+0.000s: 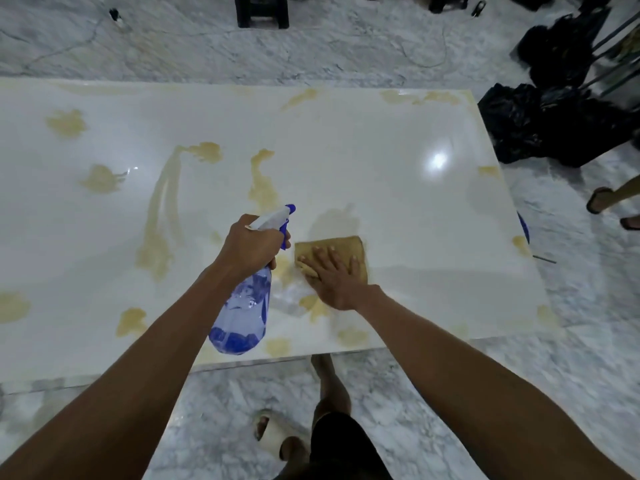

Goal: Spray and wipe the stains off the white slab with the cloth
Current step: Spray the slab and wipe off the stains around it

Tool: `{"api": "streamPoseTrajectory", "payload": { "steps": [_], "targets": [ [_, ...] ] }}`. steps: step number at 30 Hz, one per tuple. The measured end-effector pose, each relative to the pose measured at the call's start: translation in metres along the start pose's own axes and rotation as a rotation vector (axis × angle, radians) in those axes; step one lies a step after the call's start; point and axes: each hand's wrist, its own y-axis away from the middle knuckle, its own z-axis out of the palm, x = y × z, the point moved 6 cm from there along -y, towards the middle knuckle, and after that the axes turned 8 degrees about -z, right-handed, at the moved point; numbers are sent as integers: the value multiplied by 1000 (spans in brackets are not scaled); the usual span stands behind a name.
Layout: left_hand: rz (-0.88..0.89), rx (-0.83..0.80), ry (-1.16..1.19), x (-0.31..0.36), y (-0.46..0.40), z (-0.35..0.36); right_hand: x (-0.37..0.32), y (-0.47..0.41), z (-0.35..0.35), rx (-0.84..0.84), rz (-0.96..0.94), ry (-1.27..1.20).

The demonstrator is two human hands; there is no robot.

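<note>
A glossy white slab fills the middle of the view, marked with several yellowish-brown stains. My left hand grips the neck of a clear blue spray bottle, held above the slab with its white and blue nozzle pointing up and right. My right hand lies flat, fingers spread, pressing a folded tan cloth onto the slab just right of the bottle. A damp smear shows beyond the cloth.
Grey marble floor surrounds the slab. Black plastic bags are piled off the far right corner. Another person's sandalled feet stand at the right edge. A dark stool stands beyond the slab. My own feet are below the near edge.
</note>
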Motion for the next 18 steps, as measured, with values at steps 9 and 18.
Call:
{"api": "streamPoseTrajectory", "payload": {
  "steps": [9, 18],
  "targets": [
    [28, 25, -18, 45, -13, -8, 43, 12, -102, 326, 74, -1376],
    [-21, 126, -39, 103, -62, -38, 21, -57, -239, 372, -168, -1911]
  ]
}}
